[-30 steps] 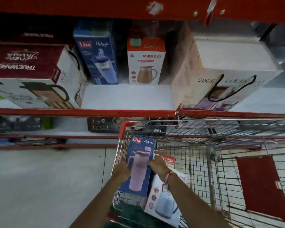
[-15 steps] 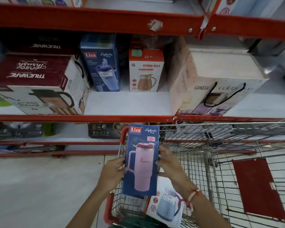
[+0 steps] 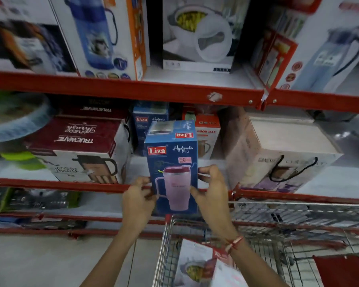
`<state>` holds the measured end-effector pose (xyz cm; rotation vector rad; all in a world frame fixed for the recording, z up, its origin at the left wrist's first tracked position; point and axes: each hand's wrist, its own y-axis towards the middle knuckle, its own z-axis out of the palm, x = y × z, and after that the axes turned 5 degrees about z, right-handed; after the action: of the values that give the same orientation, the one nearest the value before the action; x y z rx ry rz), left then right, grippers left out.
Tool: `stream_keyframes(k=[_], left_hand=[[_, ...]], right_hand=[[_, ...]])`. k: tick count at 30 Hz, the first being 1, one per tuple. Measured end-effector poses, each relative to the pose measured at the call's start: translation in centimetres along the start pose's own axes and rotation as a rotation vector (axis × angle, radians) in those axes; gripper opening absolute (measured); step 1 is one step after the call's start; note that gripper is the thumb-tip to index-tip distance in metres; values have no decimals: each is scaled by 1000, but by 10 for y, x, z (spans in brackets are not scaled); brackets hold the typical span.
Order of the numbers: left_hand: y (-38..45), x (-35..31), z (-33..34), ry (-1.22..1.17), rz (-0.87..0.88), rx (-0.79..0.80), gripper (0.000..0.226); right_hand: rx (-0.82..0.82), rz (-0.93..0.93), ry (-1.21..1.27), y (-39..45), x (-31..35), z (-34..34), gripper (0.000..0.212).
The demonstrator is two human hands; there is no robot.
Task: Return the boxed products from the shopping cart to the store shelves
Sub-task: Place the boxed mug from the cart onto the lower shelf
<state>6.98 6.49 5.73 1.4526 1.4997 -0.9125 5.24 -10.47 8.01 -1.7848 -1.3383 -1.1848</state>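
Note:
I hold a tall blue Liza box (image 3: 172, 162) with a pink tumbler pictured on it, upright, in front of the middle shelf's red front rail (image 3: 71, 185). My left hand (image 3: 138, 200) grips its lower left edge and my right hand (image 3: 211, 191) its lower right edge. A matching blue Liza box (image 3: 142, 125) stands on the shelf just behind it. The wire shopping cart (image 3: 298, 216) is below, with a white boxed product (image 3: 199, 264) lying inside.
On the middle shelf, a maroon Trueware box (image 3: 79, 150) stands to the left, a Good Day box (image 3: 207, 133) behind, and a large pale Ganesh box (image 3: 282, 152) to the right. The upper shelf (image 3: 133, 88) carries several boxes. Lower shelves sit behind the cart.
Both hands lifted the blue Liza box out of the cart and up to the level of the middle shelf. My view tilted upward, showing the upper shelf.

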Motion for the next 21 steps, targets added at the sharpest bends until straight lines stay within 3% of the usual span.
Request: stream_keyframes(k=[5,12,21], left_hand=[[54,4,-13,123,58,-153,36],[91,39,7,196,-47,-262,31],[117,63,-1,319,-80,-173,44]], right_hand=[[-63,-107,-150,45,14,46,45],[-69,-47,-213,75,-7,108,40],[-17,-28,-231,92,-18,129,40]])
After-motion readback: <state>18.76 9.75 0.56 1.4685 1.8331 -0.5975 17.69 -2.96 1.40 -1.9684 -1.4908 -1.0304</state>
